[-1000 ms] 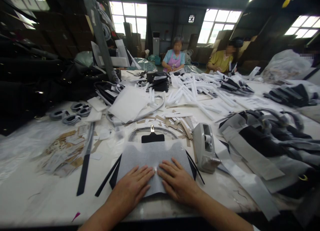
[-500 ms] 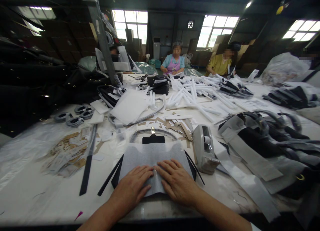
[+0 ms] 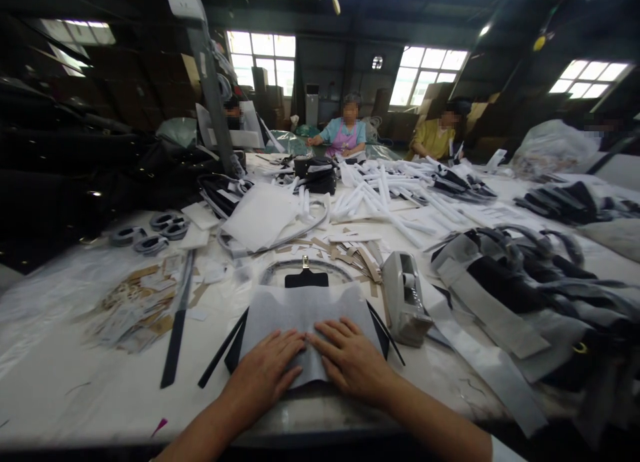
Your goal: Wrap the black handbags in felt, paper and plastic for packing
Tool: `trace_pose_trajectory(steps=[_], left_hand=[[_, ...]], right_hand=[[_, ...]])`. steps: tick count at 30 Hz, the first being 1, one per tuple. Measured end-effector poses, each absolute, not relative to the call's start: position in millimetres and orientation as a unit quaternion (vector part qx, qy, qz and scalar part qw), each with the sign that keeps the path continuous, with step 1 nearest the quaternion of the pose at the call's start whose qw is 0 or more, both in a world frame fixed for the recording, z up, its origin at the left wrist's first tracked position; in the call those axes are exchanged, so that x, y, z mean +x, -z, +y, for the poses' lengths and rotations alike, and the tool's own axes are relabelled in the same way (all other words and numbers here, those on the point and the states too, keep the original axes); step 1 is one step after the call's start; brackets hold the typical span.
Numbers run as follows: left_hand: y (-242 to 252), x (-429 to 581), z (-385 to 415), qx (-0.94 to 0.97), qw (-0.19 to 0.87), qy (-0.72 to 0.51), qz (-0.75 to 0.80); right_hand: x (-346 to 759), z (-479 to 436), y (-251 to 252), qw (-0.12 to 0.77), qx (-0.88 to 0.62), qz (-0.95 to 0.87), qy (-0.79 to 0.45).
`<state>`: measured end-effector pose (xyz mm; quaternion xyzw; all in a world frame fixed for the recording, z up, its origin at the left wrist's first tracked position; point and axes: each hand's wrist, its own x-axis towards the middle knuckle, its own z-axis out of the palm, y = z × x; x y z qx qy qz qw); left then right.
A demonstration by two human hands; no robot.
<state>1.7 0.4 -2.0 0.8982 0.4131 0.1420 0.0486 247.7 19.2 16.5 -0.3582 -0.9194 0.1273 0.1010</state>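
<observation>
Both palms rest flat on a sheet of thin whitish wrapping paper [image 3: 305, 305], which covers most of a black handbag [image 3: 377, 335] lying on the table. My left hand [image 3: 267, 365] presses on the sheet's left half with its fingers stretched out. On the right half lies my right hand [image 3: 347, 355], fingers spread, its fingertips close to those of the left. Beyond the sheet's far edge show the bag's black flap [image 3: 306, 279] with a gold clasp and a wrapped, arched handle [image 3: 340, 270]. Black straps [image 3: 223, 349] stick out at both sides.
A tape dispenser [image 3: 406, 299] stands right of the bag. Wrapped black bags [image 3: 505, 295] are heaped farther right. Left are a pile of tags [image 3: 143, 305], a dark strip [image 3: 175, 342] and rolled grey coils [image 3: 153, 244]. White tubes [image 3: 380, 189] and co-workers [image 3: 345, 135] are across the table.
My hands stay flat on the paper, almost unmoved. The camera view has shifted slightly. Across the table, the co-worker in blue has moved an arm out to the side.
</observation>
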Motion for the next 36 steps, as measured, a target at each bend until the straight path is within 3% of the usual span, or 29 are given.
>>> trace_pose_trajectory(steps=[36], left_hand=[[-1, 0, 5, 0.927, 0.043, -0.085, 0.362]], right_hand=[[245, 24, -20, 0.07, -0.366, -0.919, -0.125]])
